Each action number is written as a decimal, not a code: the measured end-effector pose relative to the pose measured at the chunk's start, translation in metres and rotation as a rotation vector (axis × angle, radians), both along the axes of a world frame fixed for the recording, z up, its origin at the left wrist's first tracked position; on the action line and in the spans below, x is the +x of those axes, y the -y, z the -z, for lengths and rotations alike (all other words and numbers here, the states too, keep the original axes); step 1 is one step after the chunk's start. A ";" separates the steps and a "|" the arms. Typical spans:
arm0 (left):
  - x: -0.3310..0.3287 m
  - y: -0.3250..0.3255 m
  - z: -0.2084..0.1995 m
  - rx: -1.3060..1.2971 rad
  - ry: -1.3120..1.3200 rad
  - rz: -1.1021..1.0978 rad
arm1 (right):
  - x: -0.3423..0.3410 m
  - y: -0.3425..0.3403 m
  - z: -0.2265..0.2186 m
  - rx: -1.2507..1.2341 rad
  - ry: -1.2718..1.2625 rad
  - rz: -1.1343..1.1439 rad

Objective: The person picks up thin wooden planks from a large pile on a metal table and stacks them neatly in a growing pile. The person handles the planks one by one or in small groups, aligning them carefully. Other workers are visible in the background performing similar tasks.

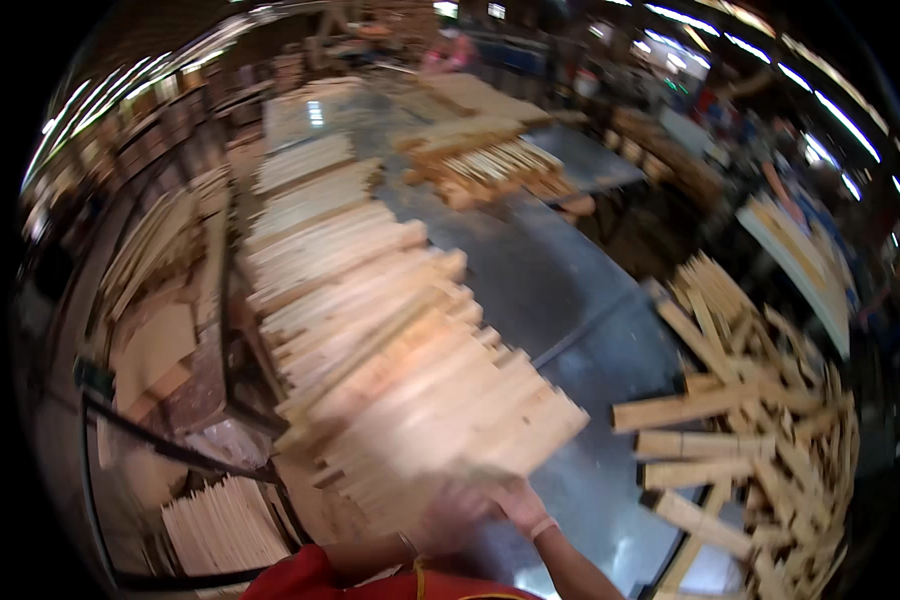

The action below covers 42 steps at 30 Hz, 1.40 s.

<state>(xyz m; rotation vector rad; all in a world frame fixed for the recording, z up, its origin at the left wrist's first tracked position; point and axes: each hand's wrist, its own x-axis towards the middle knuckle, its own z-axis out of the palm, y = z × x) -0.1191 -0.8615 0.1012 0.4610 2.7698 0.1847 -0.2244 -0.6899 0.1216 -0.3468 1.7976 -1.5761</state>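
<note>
Both hands — right hand (515, 500), left hand (440, 520) (blurred) — grip slats (450, 420).

Pale yellow-tan wooden slats (370, 330) with faint straight grain lie on a shiny grey metal table (550, 290); a red sleeve (315, 580) shows below.

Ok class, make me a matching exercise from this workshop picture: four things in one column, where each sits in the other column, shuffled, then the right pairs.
Things:
1. long row of pale boards
2. criss-cross heap of short wood pieces
3. right hand
4. bundle of thin sticks

Places:
A. lower left, below the table edge
B. at the near end of the boards
C. right side of the picture
D. down the grey table's left side

Pairs: 1-D, 2-C, 3-B, 4-A
</note>
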 end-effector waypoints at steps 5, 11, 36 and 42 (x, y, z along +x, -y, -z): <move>-0.004 0.031 0.004 -0.064 -0.392 -0.014 | -0.004 -0.021 0.007 -0.002 -0.187 0.017; -0.017 -0.029 -0.002 -0.010 -0.265 -0.107 | 0.019 -0.242 0.009 0.567 -0.438 0.749; -0.052 -0.283 -0.007 -0.055 0.097 0.174 | 0.021 -0.414 -0.004 1.203 -0.500 0.050; 0.007 -0.157 -0.043 0.333 0.087 0.030 | 0.071 -0.370 -0.030 0.553 -0.225 0.694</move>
